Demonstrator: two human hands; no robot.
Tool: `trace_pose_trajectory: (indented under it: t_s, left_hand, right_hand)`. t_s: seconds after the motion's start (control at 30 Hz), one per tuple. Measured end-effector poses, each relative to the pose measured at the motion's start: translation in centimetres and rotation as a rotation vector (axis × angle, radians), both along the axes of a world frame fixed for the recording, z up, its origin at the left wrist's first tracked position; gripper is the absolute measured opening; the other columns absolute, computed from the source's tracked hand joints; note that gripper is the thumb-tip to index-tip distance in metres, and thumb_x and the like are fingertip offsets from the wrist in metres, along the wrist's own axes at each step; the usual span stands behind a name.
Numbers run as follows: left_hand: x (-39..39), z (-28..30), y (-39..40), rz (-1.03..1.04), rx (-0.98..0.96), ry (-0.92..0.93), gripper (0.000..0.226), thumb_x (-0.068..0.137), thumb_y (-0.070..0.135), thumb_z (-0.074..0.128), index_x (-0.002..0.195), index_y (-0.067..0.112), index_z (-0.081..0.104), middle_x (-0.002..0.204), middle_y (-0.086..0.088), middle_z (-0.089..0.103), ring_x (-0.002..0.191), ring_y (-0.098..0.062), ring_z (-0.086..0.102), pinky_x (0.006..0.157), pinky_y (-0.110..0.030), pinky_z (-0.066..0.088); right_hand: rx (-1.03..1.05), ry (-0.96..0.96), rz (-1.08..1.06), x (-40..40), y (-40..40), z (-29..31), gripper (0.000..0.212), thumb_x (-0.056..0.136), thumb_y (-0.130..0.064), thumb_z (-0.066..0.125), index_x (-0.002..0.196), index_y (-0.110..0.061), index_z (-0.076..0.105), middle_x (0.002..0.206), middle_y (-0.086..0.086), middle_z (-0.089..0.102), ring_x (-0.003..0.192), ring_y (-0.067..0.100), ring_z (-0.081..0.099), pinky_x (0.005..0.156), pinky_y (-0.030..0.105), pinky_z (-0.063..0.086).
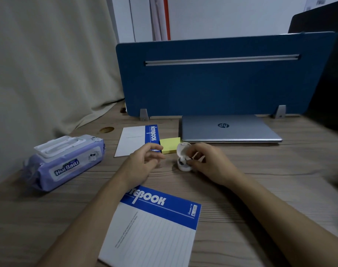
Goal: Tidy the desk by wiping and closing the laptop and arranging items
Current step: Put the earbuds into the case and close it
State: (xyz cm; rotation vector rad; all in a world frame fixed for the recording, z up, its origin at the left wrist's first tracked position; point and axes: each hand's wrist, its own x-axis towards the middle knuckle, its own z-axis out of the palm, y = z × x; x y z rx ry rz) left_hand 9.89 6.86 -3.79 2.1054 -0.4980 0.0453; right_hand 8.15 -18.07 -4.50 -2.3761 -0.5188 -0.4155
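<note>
A silver laptop (230,129) lies closed at the back of the wooden desk (260,189), against the blue divider. In front of it a small white earbud case (182,159) stands with its lid up. My right hand (208,163) touches the case's right side, its fingers pinching a small white piece, probably an earbud, over the case. My left hand (143,162) hovers just left of the case, fingers loosely spread and holding nothing. A yellow sticky-note pad (170,147) lies behind the hands. One blue-and-white notebook (139,139) lies at the back, another (154,230) near me.
A purple pack of wet wipes (66,161) sits at the left of the desk. The blue divider panel (218,78) stands along the back edge. A beige curtain (48,64) hangs at the left. A dark object (330,74) rises at the right.
</note>
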Motion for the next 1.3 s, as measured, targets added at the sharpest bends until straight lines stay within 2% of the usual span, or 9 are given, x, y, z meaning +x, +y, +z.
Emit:
trace_pose_trajectory:
  t_s: [0.17, 0.33, 0.57, 0.67, 0.77, 0.93, 1.07, 1.17, 1.3]
  left_hand:
    - [-0.5, 0.2, -1.5, -0.058, 0.035, -0.002, 0.030, 0.095, 0.025, 0.059, 0.122, 0.035, 0.053, 0.112, 0.016, 0.070, 0.108, -0.001, 0.063, 0.094, -0.031, 0.049]
    - [-0.5, 0.3, -3.0, -0.089, 0.143, 0.006, 0.048, 0.091, 0.029, 0.065, 0.132, 0.037, 0.044, 0.118, 0.015, 0.067, 0.108, -0.001, 0.061, 0.096, -0.032, 0.049]
    - [-0.4, 0.1, -3.0, -0.095, 0.133, 0.016, 0.060, 0.088, 0.023, 0.069, 0.139, 0.033, 0.039, 0.113, 0.010, 0.070, 0.102, -0.003, 0.065, 0.091, -0.027, 0.050]
    - [-0.6, 0.1, -3.1, -0.095, 0.127, 0.016, 0.061, 0.088, 0.020, 0.069, 0.139, 0.033, 0.039, 0.111, 0.008, 0.070, 0.101, -0.003, 0.066, 0.090, -0.025, 0.050]
    - [-0.7, 0.1, -3.0, -0.094, 0.125, 0.025, 0.060, 0.088, 0.020, 0.069, 0.139, 0.033, 0.039, 0.111, 0.008, 0.070, 0.103, -0.004, 0.065, 0.090, -0.025, 0.050]
    - [-0.8, 0.2, -2.9, -0.084, 0.110, 0.042, 0.061, 0.089, 0.022, 0.068, 0.141, 0.032, 0.038, 0.119, 0.008, 0.068, 0.107, -0.005, 0.062, 0.091, -0.027, 0.047]
    - [-0.8, 0.2, -2.9, -0.076, 0.106, 0.045, 0.059, 0.090, 0.024, 0.067, 0.140, 0.033, 0.038, 0.122, 0.009, 0.067, 0.108, -0.005, 0.061, 0.087, -0.024, 0.044]
    - [-0.8, 0.2, -2.9, -0.069, 0.091, 0.045, 0.051, 0.091, 0.029, 0.064, 0.137, 0.035, 0.041, 0.121, 0.010, 0.067, 0.112, -0.006, 0.060, 0.092, -0.030, 0.044]
    - [-0.5, 0.4, -3.3, -0.050, 0.098, 0.019, 0.042, 0.090, 0.037, 0.065, 0.129, 0.037, 0.049, 0.116, 0.016, 0.066, 0.108, -0.003, 0.061, 0.095, -0.035, 0.051]
  right_hand:
    - [0.020, 0.051, 0.020, 0.4, -0.1, -0.1, 0.024, 0.092, -0.023, 0.066, 0.116, -0.026, 0.067, 0.109, -0.010, 0.064, 0.091, 0.003, 0.061, 0.082, 0.025, 0.052]
    - [0.019, 0.115, 0.070, 0.6, 0.1, -0.1, 0.026, 0.096, -0.031, 0.059, 0.120, -0.023, 0.066, 0.114, -0.006, 0.054, 0.096, 0.006, 0.059, 0.084, 0.019, 0.048]
    - [0.063, 0.159, 0.064, 0.5, 0.8, 0.0, 0.023, 0.091, -0.039, 0.065, 0.109, -0.024, 0.069, 0.109, -0.002, 0.051, 0.093, 0.008, 0.055, 0.085, 0.026, 0.048]
    - [0.097, 0.191, 0.087, 0.3, 1.0, 0.1, 0.009, 0.088, -0.035, 0.069, 0.096, -0.035, 0.066, 0.108, -0.003, 0.049, 0.093, 0.006, 0.053, 0.080, 0.019, 0.045]
    - [0.121, 0.206, 0.092, 0.3, 1.0, 0.1, 0.011, 0.085, -0.033, 0.072, 0.088, -0.039, 0.063, 0.106, -0.007, 0.047, 0.091, 0.003, 0.052, 0.075, 0.013, 0.040]
    - [0.261, 0.198, 0.101, 0.2, 0.8, 0.0, 0.014, 0.084, -0.029, 0.073, 0.088, -0.032, 0.061, 0.110, -0.004, 0.056, 0.096, 0.009, 0.060, 0.081, 0.022, 0.052]
    - [0.497, 0.219, 0.098, 0.0, -0.1, 0.3, 0.011, 0.086, -0.019, 0.071, 0.094, -0.023, 0.065, 0.092, -0.003, 0.067, 0.083, 0.012, 0.064, 0.070, 0.024, 0.053]
    - [0.531, 0.231, 0.051, -0.1, -1.0, 0.3, 0.013, 0.087, -0.014, 0.069, 0.096, -0.022, 0.065, 0.094, 0.005, 0.065, 0.083, 0.016, 0.061, 0.073, 0.028, 0.051]
    - [0.532, 0.248, 0.024, -0.2, -1.2, 0.3, 0.013, 0.089, -0.016, 0.067, 0.097, -0.027, 0.065, 0.095, 0.002, 0.065, 0.085, 0.016, 0.063, 0.073, 0.025, 0.051]
